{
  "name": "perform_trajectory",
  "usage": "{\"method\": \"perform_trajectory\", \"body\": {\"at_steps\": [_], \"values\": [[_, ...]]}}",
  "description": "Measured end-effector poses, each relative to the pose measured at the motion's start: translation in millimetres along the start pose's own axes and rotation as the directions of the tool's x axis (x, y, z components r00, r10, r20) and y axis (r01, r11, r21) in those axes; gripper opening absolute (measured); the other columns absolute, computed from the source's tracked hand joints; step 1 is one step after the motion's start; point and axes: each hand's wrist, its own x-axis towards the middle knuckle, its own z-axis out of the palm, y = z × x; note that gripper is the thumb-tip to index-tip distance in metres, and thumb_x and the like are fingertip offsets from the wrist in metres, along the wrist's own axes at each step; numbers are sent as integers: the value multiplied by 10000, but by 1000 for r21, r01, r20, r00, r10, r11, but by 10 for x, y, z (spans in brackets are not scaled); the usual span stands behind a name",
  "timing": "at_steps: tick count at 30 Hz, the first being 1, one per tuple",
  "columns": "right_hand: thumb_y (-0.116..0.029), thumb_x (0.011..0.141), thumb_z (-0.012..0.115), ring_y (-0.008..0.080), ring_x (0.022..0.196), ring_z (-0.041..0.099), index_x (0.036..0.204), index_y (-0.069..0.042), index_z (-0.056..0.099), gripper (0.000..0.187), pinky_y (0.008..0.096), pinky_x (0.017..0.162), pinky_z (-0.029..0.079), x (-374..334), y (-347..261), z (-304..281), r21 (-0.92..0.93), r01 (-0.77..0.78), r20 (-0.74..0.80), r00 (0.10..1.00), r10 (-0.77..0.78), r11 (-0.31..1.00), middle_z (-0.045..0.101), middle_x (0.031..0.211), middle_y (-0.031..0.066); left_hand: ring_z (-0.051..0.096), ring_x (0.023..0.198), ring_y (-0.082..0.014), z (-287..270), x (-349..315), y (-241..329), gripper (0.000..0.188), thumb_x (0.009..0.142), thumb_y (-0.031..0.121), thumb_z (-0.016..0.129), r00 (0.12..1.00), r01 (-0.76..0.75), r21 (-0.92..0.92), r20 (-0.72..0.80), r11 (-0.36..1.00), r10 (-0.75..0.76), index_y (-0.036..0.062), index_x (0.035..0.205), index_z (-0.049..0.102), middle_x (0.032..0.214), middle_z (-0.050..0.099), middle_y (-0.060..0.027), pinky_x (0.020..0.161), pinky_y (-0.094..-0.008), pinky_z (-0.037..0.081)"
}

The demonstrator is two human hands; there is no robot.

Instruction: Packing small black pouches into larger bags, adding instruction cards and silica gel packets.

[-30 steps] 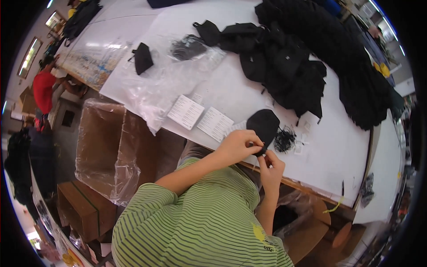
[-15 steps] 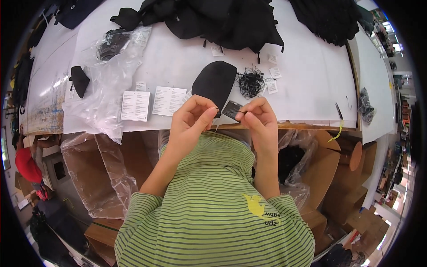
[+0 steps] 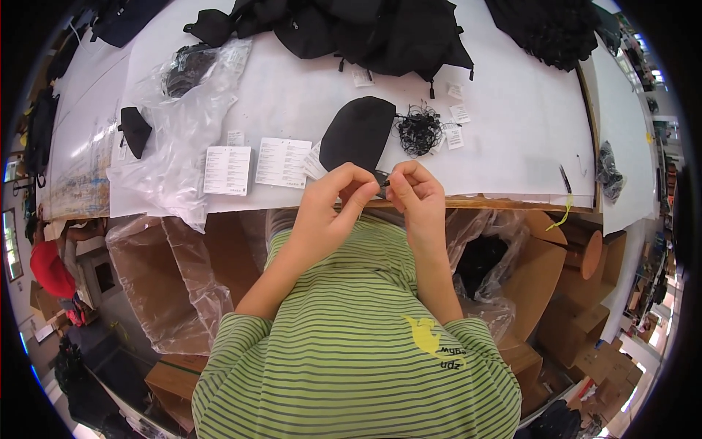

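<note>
Close together at the table's front edge, my two hands meet just below a rounded black fabric piece (image 3: pixel 357 133). My left hand (image 3: pixel 338 208) is closed in a pinch of thumb and forefinger; what lies in it is too small to make out. Fingertips of my right hand (image 3: pixel 417 201) are pinched on a small black tag (image 3: pixel 381 177), mostly hidden between the hands. Right of the fabric piece lies a tangle of thin black string loops (image 3: pixel 419 132). White printed cards (image 3: pixel 284 162) lie to its left, with another stack (image 3: pixel 228 170) beside them.
Black fabric goods (image 3: pixel 351 33) are heaped at the far side. A clear plastic bag (image 3: pixel 172 124) spreads over the left. A pen-like tool with a yellow cord (image 3: pixel 565 180) lies at right. Open cardboard boxes (image 3: pixel 157 285) stand below the edge; a person in red (image 3: pixel 53 271) is far left.
My hands have come together, the right one moving left toward the other. The black tag, earlier plainly visible at my right fingertips, is now mostly covered. The view has shifted slightly.
</note>
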Motion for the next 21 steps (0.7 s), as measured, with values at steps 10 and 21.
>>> {"method": "perform_trajectory", "body": {"at_steps": [10,21], "values": [[-128,874,663,54,692,520,893,-26,580,133,175,651,424,-31,-3,81,44,18,-18,1000,-17,999,561,776,-16,523,607,-90,54,-4,-32,71,882,68,598,997,-45,25,-58,999,46,4,863,575,726,567,-36,517,-225,387],[-99,869,663,33,608,471,889,-13,570,129,171,530,370,-92,-44,142,-238,245,-2,968,-253,940,548,752,-31,464,593,-75,-10,80,-106,160,797,85,698,998,-54,-105,-47,993,49,34,885,574,716,538,-5,552,-219,389]]}}
